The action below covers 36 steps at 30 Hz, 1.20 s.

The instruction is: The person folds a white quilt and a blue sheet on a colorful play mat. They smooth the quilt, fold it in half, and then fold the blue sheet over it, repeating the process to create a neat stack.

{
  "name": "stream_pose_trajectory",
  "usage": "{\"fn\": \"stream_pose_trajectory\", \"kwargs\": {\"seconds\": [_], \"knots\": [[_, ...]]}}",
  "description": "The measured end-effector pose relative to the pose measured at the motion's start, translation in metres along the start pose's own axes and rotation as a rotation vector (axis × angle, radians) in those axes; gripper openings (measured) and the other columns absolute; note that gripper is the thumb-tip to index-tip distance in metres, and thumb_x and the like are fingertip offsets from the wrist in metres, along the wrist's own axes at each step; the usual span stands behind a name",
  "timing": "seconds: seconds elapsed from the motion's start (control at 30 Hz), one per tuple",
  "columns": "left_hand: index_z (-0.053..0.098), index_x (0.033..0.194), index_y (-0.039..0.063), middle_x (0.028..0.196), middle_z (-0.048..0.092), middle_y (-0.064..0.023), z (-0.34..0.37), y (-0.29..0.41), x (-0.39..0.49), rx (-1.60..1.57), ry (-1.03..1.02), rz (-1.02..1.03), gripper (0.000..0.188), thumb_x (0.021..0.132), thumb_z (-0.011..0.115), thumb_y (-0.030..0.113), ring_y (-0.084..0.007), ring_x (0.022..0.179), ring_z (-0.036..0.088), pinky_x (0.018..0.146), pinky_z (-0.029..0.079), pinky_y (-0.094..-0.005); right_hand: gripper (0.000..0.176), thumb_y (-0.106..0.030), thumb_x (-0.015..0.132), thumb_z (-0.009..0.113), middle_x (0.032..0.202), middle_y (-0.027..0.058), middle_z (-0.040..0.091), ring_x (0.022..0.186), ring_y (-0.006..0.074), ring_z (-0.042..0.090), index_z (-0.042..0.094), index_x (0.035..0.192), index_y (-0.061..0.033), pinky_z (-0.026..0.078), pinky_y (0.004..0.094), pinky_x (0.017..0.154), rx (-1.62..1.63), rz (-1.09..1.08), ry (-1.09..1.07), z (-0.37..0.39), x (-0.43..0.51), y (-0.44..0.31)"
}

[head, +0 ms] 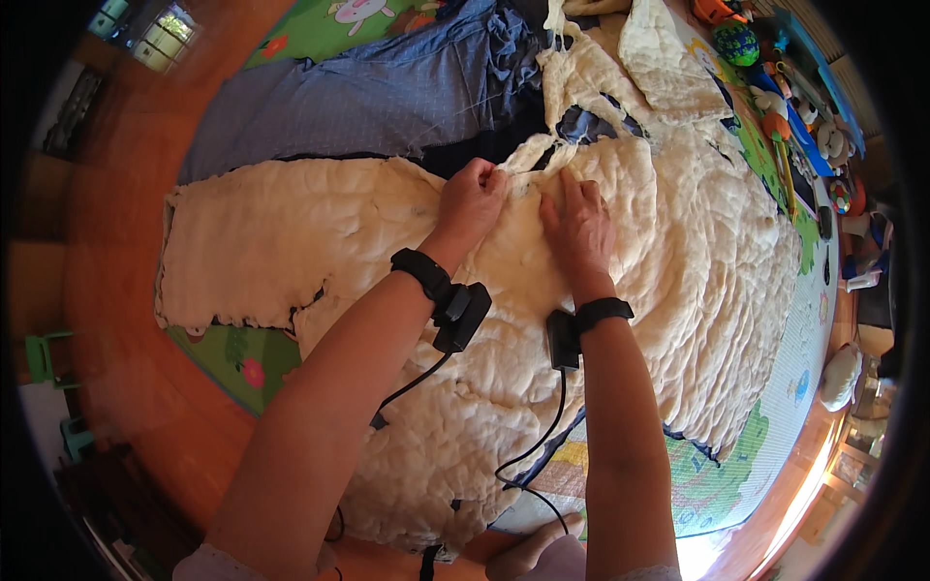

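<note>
A wide spread of cream cotton wadding (697, 276) lies over dark blue fabric in a garment-like shape, one sleeve-like panel (290, 240) reaching left. My left hand (476, 200) pinches a thin torn strip of the wadding (529, 154) between thumb and fingers. Just to the right, my right hand (580, 229) rests palm down on the wadding, its thumb and fingers apart. Beyond both hands the wadding is ragged, with holes where blue fabric (585, 125) shows through. Blue patterned cloth (349, 102) lies beyond the left panel, bunched at its right end.
Under everything is a printed play mat (726, 494) on an orange-brown floor (123, 276). Toys, including a green-and-blue ball (735, 42), crowd the far right. A green stool (45, 359) stands at the left. Black cables (534, 450) hang from devices strapped to both wrists.
</note>
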<state>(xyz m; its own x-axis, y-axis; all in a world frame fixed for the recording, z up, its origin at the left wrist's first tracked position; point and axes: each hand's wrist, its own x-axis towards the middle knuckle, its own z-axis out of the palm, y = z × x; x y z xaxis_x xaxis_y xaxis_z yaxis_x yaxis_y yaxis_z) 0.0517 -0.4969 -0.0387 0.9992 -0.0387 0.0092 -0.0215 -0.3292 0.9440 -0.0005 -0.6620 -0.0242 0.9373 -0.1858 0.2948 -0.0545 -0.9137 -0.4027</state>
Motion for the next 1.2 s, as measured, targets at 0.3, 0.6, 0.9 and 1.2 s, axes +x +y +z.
{"fn": "stream_pose_trajectory", "kwargs": {"seconds": [0.3,0.6,0.9,1.2], "knots": [[0.057,0.102,0.002,0.085,0.065,-0.0119,0.005,0.001,-0.013,-0.01,0.145,0.071,0.022,0.095,0.064,0.021,-0.0232,0.075,0.064,0.068,0.051,-0.0358,0.049,-0.034,0.085,0.069,0.11,0.0111,0.062,0.103,0.032,0.062,0.06,0.128,-0.0125,0.053,0.0429,0.085,-0.01,0.019,0.005,0.003,0.0,-0.002],[0.056,0.099,0.002,0.084,0.063,-0.009,0.003,0.007,-0.017,-0.161,0.206,0.112,0.017,0.096,0.062,0.018,-0.0188,0.071,0.06,0.066,0.05,-0.0338,0.031,-0.02,0.092,0.059,0.102,0.004,0.062,0.097,0.0251,0.063,0.063,0.123,-0.0252,0.054,0.0389,0.082,-0.064,-0.217,-0.011,-0.004,-0.003,-0.007],[0.064,0.109,0.01,0.11,0.06,-0.0064,-0.023,0.021,-0.052,0.553,-0.266,0.626,0.028,0.082,0.069,0.014,-0.0286,0.103,0.057,0.091,0.045,-0.0407,0.02,-0.019,0.088,0.059,0.104,0.0131,0.067,0.096,0.033,0.063,0.07,0.101,-0.0085,0.052,0.0418,0.082,0.443,0.015,-0.14,0.001,0.014,0.019],[0.061,0.125,0.005,0.137,0.052,-0.0101,-0.03,0.021,-0.063,0.732,-0.249,0.818,0.04,0.085,0.063,0.013,-0.0293,0.125,0.049,0.106,0.039,-0.0419,0.042,-0.038,0.085,0.077,0.083,0.0057,0.071,0.074,0.0116,0.061,0.071,0.1,0.0008,0.049,0.0282,0.067,0.73,0.349,-0.297,-0.006,0.033,0.018]]}}
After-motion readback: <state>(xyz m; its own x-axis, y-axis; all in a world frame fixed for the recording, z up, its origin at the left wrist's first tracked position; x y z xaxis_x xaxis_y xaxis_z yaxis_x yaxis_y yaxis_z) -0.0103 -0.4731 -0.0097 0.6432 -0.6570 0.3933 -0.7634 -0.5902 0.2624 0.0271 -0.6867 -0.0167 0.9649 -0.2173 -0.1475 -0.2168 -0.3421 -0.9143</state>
